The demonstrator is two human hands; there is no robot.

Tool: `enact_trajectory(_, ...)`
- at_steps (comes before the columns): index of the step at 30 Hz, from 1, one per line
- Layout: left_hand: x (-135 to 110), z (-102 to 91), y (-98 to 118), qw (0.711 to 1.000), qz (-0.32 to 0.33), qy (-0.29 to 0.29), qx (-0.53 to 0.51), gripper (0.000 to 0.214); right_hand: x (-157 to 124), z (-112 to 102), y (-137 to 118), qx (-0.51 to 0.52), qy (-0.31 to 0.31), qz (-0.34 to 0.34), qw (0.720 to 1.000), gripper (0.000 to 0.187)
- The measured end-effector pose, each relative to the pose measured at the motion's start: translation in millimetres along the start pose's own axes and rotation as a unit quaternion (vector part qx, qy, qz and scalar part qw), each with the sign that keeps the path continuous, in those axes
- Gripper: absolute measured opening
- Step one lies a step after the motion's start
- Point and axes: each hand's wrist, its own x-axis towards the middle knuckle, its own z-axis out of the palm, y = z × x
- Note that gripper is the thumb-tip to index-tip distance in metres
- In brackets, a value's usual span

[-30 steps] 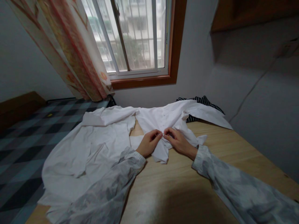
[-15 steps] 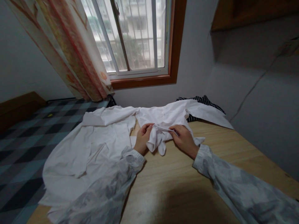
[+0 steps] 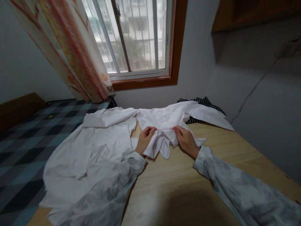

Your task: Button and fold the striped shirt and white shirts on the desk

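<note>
A white shirt lies across a pale wooden table below a window, its near edge pinched between two bare hands. The left hand, fingers curled inward, nips the fabric at thumb and forefinger; the right hand grips the same edge, thumb laid along the top. How the fingers sit beneath is hard to tell in the dim light. From the left hand, the shirt's body spreads toward 1 to 2 o'clock; from the right, toward 10 to 11, with a sleeve reaching out at 2 o'clock over a striped cloth. A loose flap droops at 6 o'clock from the held edge. The fabric looks light, soft and limp, likely to crease readily but neither slippery nor fragile; the edge, taken at two spots apart, seems the surest hold. More white cloth spills toward 8 to 9 o'clock, beside a checked bed.
</note>
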Motion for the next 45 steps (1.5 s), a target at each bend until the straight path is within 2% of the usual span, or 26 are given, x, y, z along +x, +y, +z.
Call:
enact_trajectory(2,-2.8,0.6,0.3,1.0,0.011,-0.005,0.022,0.038,-0.8,-4.9,-2.8,0.017,-0.012,-0.012,1.0,0.039)
enact_trajectory(4,-7.1,1.9,1.7,0.997,0.049,-0.012,0.06,0.029,1.1,-14.7,-5.4,0.024,-0.01,-0.044,0.999,0.033)
enact_trajectory(7,-14.2,4.4,6.5,0.981,0.14,-0.04,0.128,0.026,11.2,-40.1,1.2,-0.027,0.052,-0.097,0.994,0.026)
enact_trajectory(10,-19.9,5.6,12.5,0.956,0.195,-0.083,0.205,0.041,25.4,-73.3,33.5,-0.138,0.127,-0.101,0.977,0.028)
enact_trajectory(12,-22.8,5.4,16.4,0.939,0.209,-0.114,0.247,0.055,31.5,-94.6,67.8,-0.233,0.154,-0.074,0.957,0.049)
enact_trajectory(14,-25.9,5.1,20.7,0.927,0.224,-0.139,0.268,0.07,32.7,-112.7,103.8,-0.32,0.144,-0.021,0.936,0.068)
enact_trajectory(15,-27.6,5.0,23.1,0.92,0.234,-0.15,0.275,0.077,31.9,-120.4,119.5,-0.35,0.124,0.002,0.929,0.07)
enact_trajectory(17,-31.3,5.4,28.2,0.905,0.253,-0.178,0.293,0.085,30.3,-133.7,141.8,-0.384,0.07,0.023,0.92,0.06)
enact_trajectory(19,-34.9,6.4,32.9,0.883,0.268,-0.216,0.319,0.079,32.1,-144.5,149.5,-0.397,0.045,0.03,0.916,0.045)
enact_trajectory(22,-37.9,7.4,39.2,0.848,0.275,-0.251,0.377,0.045,42.9,-155.0,136.5,-0.39,0.063,0.018,0.918,0.035)
enact_trajectory(24,-36.8,6.4,45.1,0.829,0.27,-0.245,0.425,0.022,51.1,-154.9,116.6,-0.347,0.081,0.003,0.934,0.035)
enact_trajectory(25,-35.1,5.1,49.4,0.821,0.262,-0.235,0.449,0.019,53.6,-151.7,104.5,-0.309,0.08,-0.002,0.948,0.036)
enact_trajectory(27,-29.3,1.9,60.9,0.814,0.234,-0.206,0.49,0.032,53.5,-138.3,77.8,-0.205,0.047,-0.012,0.978,0.037)
enact_trajectory(28,-25.2,0.3,67.8,0.817,0.217,-0.185,0.502,0.04,50.6,-128.4,63.7,-0.149,0.003,-0.023,0.988,0.037)
enact_trajectory(30,-15.4,-0.9,81.5,0.835,0.184,-0.133,0.501,0.048,40.4,-104.1,35.6,-0.06,-0.086,-0.047,0.993,0.035)
enact_trajectory(32,-4.3,1.9,91.0,0.872,0.144,-0.094,0.459,0.049,27.1,-77.7,10.3,0.009,-0.164,-0.067,0.984,0.032)
enact_trajectory(34,6.5,9.5,92.5,0.905,0.08,-0.087,0.409,0.049,14.3,-53.7,-9.4,0.061,-0.218,-0.079,0.971,0.033)
enact_trajectory(36,15.5,20.1,85.9,0.911,0.008,-0.107,0.398,0.05,4.1,-35.8,-22.0,0.091,-0.254,-0.09,0.959,0.035)
enact_trajectory(38,21.4,30.6,74.6,0.888,-0.032,-0.14,0.437,0.051,-3.0,-26.1,-27.5,0.105,-0.277,-0.107,0.949,0.035)
enact_trajectory(40,24.0,37.7,64.0,0.848,-0.02,-0.185,0.497,0.042,-6.4,-25.5,-26.7,0.118,-0.302,-0.122,0.938,0.036)
enact_trajectory(43,22.2,37.2,57.2,0.798,0.026,-0.234,0.555,0.019,-2.1,-39.3,-13.3,0.136,-0.323,-0.109,0.93,0.035)
enact_trajectory(45,18.5,28.6,58.6,0.789,0.039,-0.251,0.559,0.012,7.8,-53.8,4.6,0.117,-0.287,-0.09,0.947,0.033)
